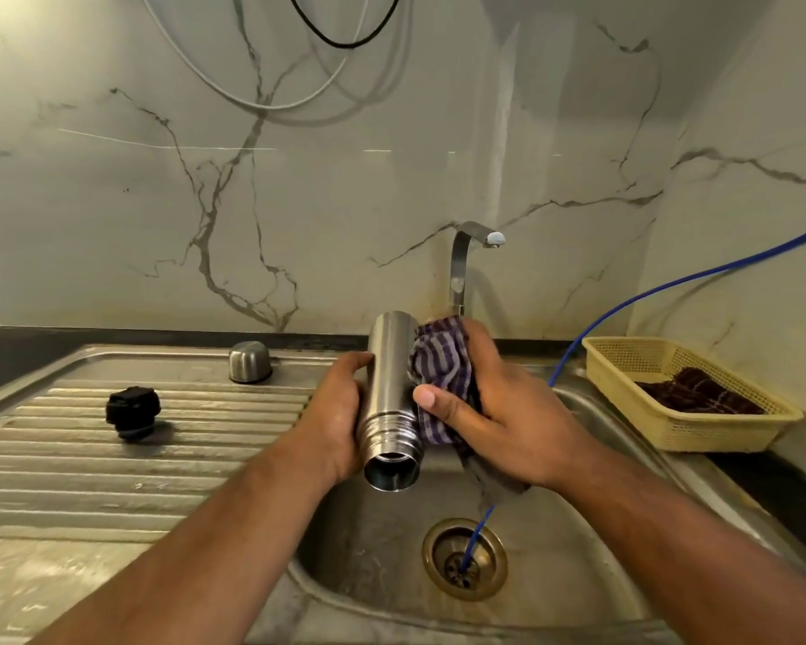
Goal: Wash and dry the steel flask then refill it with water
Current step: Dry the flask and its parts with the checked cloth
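Held up over the stainless steel sink basin is the shiny cylindrical steel flask, tilted so its threaded neck and open mouth face the camera. The left hand is curled round the flask's left side, and the right hand grips a purple-and-white striped cloth against its right side, thumb on the steel. Further back on the ribbed drainboard sit the black plastic stopper and the domed steel cap, well apart from the flask.
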`<state>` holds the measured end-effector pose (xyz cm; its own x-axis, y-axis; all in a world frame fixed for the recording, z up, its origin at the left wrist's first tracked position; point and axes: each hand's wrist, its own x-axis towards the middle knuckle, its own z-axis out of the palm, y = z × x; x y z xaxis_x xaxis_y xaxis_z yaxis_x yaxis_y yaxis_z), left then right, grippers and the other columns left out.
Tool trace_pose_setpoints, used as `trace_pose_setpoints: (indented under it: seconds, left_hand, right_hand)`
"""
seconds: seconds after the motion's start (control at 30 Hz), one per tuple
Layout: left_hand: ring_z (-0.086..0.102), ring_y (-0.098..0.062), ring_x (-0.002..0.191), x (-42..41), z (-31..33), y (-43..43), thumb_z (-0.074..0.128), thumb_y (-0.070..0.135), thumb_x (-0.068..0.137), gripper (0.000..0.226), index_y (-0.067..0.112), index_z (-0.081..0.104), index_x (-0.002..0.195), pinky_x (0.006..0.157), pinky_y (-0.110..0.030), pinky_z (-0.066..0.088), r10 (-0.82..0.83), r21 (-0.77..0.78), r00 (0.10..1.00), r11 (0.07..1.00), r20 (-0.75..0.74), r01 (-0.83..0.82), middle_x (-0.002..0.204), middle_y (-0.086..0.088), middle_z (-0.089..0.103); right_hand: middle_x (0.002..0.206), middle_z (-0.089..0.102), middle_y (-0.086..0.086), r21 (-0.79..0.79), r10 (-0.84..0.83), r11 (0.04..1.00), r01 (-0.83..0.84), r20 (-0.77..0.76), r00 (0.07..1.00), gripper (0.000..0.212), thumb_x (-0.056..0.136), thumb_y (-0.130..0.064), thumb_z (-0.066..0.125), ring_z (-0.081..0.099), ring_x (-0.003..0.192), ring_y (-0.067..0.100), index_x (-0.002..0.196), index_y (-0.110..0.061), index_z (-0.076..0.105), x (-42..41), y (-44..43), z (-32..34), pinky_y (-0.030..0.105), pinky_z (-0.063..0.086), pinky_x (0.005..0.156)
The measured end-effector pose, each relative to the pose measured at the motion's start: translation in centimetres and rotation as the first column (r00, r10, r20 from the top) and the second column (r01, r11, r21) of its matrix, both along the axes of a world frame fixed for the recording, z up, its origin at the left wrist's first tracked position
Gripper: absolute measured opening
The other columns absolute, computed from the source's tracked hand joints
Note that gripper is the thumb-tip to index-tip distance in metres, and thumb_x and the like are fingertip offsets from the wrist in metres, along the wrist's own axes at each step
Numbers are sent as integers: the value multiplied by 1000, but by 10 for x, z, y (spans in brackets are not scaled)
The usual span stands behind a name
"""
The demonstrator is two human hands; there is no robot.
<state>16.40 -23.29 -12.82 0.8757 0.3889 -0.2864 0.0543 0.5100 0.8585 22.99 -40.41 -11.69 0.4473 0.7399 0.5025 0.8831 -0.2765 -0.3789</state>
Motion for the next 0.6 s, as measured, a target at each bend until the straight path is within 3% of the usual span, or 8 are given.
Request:
trace_pose_setpoints:
  seconds: [0.07, 0.17, 0.23, 0.3, 0.43, 0.5, 0.6]
  left_hand:
    - [71, -31, 68, -1, -1, 0, 48, 47, 100, 55, 1, 63, 127, 65, -38, 61, -3, -4, 1000, 1000, 26, 3, 92, -20, 73]
    - [74, -34, 79, -7, 2, -5, 51, 49, 98, 58, 1, 62, 128, 73, -41, 58, -53, -34, 998, 998, 36, 54, 105, -23, 74]
    - [75, -34, 73, -10, 3, -6, 55, 50, 96, 58, -1, 60, 123, 73, -42, 53, -70, -31, 997, 997, 33, 71, 94, -24, 75]
    - [74, -33, 67, -12, 3, -6, 59, 49, 94, 56, -1, 61, 119, 70, -42, 54, -71, -29, 997, 997, 22, 72, 87, -23, 75]
    - [73, -32, 65, -12, 6, -5, 64, 41, 91, 46, 0, 71, 109, 60, -39, 63, -65, 10, 998, 998, 9, 64, 87, -20, 75]
    - [74, -29, 60, -12, 4, -5, 64, 38, 91, 41, -1, 76, 97, 52, -36, 62, -35, 18, 999, 999, 11, 35, 79, -17, 76]
    - [73, -22, 55, -13, 1, -7, 56, 35, 98, 35, 3, 67, 104, 49, -30, 58, -11, 46, 997, 999, 71, 8, 69, -12, 75]
  right_hand:
    - [123, 66, -10, 35, 60, 998, -59, -44, 997, 71, 89, -72, 50, 69, 101, 11, 144, -46, 13, 0, -2, 2, 36, 59, 87]
    - [122, 66, -14, 3, 189, 982, -190, 35, 981, 61, 89, -67, 59, 67, 104, 4, 141, -48, 33, -5, -1, 3, 30, 61, 83]
    - [122, 67, -17, -14, 210, 978, -210, 131, 969, 61, 85, -69, 62, 64, 105, 0, 139, -46, 48, -6, 2, 0, 28, 58, 84]
    - [123, 67, -18, 12, 153, 988, -155, 95, 984, 65, 82, -74, 60, 62, 104, 0, 139, -43, 54, -4, 7, -3, 32, 57, 86]
    - [131, 65, -15, 29, -16, 999, 15, 61, 998, 71, 83, -79, 54, 61, 110, 3, 145, -43, 45, -4, 12, -8, 35, 54, 94]
    - [130, 65, -13, -3, 52, 999, -52, 63, 997, 69, 84, -72, 59, 60, 109, 2, 144, -44, 40, -12, 12, -7, 26, 53, 92]
    - [125, 67, -13, -36, 167, 986, -164, 198, 966, 63, 83, -73, 60, 60, 104, -2, 137, -43, 47, -15, 11, -6, 16, 49, 83]
